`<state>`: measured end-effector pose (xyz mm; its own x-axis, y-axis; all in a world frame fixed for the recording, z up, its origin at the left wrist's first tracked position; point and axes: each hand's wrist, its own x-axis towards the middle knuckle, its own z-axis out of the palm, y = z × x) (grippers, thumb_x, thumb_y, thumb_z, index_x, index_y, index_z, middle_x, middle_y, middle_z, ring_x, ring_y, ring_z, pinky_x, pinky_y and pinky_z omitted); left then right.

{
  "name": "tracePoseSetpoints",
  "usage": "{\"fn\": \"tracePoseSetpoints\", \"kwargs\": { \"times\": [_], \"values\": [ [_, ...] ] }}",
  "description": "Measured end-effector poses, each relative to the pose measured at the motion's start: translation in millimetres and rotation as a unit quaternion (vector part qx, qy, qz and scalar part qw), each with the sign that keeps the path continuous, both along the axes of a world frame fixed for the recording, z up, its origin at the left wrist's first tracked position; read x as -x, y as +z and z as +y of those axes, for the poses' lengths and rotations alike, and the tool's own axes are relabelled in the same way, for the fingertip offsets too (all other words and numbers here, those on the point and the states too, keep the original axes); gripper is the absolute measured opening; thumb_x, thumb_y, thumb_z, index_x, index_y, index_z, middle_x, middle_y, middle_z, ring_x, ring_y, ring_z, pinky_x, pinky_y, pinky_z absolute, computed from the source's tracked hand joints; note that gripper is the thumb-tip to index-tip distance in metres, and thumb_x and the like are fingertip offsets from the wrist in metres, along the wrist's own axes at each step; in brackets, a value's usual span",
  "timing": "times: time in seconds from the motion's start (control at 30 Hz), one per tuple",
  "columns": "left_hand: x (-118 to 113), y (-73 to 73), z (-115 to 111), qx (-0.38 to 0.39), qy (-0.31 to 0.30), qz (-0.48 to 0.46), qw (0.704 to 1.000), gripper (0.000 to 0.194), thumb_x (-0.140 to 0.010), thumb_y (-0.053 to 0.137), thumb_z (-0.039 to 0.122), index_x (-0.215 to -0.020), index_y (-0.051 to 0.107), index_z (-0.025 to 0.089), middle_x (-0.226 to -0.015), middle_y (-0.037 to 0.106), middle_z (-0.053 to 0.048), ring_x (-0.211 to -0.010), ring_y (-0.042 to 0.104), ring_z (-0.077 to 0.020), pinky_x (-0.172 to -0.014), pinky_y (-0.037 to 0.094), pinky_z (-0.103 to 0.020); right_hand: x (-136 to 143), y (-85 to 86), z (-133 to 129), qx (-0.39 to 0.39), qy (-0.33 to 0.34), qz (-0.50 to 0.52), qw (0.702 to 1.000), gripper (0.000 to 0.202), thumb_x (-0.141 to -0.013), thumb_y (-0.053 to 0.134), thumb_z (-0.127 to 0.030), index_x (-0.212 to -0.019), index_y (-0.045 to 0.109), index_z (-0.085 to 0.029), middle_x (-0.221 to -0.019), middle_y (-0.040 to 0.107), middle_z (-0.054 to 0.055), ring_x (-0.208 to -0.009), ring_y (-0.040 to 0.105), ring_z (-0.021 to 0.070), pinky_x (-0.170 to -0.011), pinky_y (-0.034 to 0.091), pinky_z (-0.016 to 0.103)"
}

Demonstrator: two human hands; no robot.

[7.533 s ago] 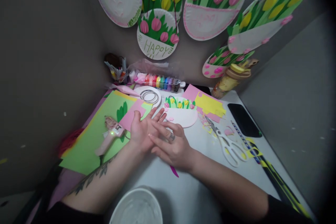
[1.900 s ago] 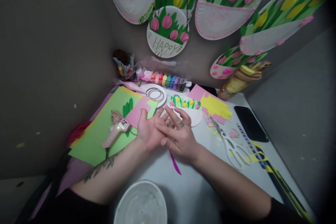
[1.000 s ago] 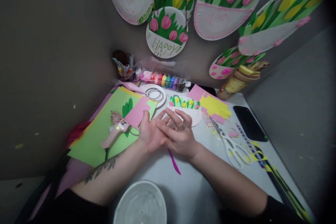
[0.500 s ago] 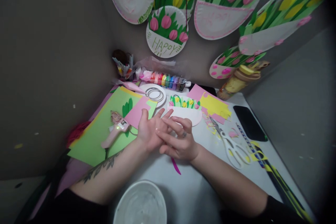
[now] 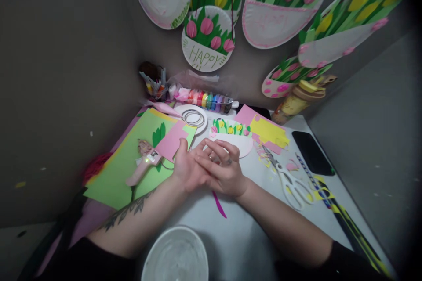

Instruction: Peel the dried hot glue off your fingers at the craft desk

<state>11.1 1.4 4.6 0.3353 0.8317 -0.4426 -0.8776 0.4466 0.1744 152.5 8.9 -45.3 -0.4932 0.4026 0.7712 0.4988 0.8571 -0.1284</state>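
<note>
Palm up over the middle of the white table, my left hand (image 5: 187, 167) is open, its thumb raised. The fingers of my right hand (image 5: 226, 170) rest across the left palm and fingers, partly hiding them. Whether anything small lies between the two hands cannot be made out. Just behind them is a half-round paper piece (image 5: 234, 142) decorated with small tulips. A magenta strip (image 5: 219, 204) lies below my right hand.
A glue gun (image 5: 144, 167) rests on green paper (image 5: 115, 184) at the left. White scissors (image 5: 288, 182), a ruler, a cutter and a dark phone (image 5: 312, 153) are at the right. A white bowl (image 5: 176, 257) stands in front. Tulip plates (image 5: 207, 52) hang behind.
My right hand has shifted slightly left and now lies closer over the left palm. More of the left fingers are covered. The whole view has moved slightly.
</note>
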Motion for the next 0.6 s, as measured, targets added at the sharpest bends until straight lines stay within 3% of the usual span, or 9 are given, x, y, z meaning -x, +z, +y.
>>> {"fn": "tracePoseSetpoints", "kwargs": {
  "times": [0.17,0.3,0.47,0.6],
  "values": [
    [0.8,1.5,-0.2,-0.011,-0.005,0.001,1.0,0.074,-0.087,0.021,0.073,-0.129,0.045,0.017,-0.134,0.052,-0.019,-0.113,0.059,-0.0313,-0.089,0.05,-0.048,0.8,0.8,-1.4,-0.016,0.031,0.017,0.999,0.047,-0.085,0.053,-0.063,-0.119,0.066,-0.034,-0.142,0.048,0.002,-0.119,0.041,0.0275,-0.099,0.042,0.044],
    [0.6,2.7,-1.2,-0.003,-0.02,-0.002,1.0,0.076,-0.087,0.021,0.073,-0.131,0.044,0.015,-0.134,0.051,-0.021,-0.115,0.058,-0.0322,-0.087,0.052,-0.046,1.5,1.8,-0.9,-0.005,0.005,0.024,1.0,0.048,-0.089,0.048,-0.06,-0.123,0.063,-0.031,-0.145,0.044,0.005,-0.123,0.039,0.029,-0.1,0.041,0.046],
    [0.5,5.2,-0.7,-0.004,-0.002,-0.005,1.0,0.074,-0.087,0.021,0.072,-0.133,0.042,0.017,-0.135,0.05,-0.019,-0.116,0.057,-0.0328,-0.087,0.052,-0.049,2.3,2.8,-1.9,-0.025,0.053,0.041,0.997,0.045,-0.091,0.045,-0.059,-0.115,0.068,-0.029,-0.144,0.044,0.003,-0.118,0.041,0.0275,-0.098,0.043,0.044],
    [-0.1,6.0,-1.3,0.0,-0.018,-0.016,1.0,0.073,-0.087,0.023,0.072,-0.124,0.049,0.014,-0.13,0.053,-0.021,-0.113,0.059,-0.0321,-0.088,0.051,-0.046,3.4,1.8,-0.9,-0.001,0.009,0.034,0.999,0.046,-0.091,0.045,-0.058,-0.121,0.065,-0.03,-0.147,0.041,0.005,-0.123,0.039,0.0292,-0.101,0.041,0.046]
  ]
}}
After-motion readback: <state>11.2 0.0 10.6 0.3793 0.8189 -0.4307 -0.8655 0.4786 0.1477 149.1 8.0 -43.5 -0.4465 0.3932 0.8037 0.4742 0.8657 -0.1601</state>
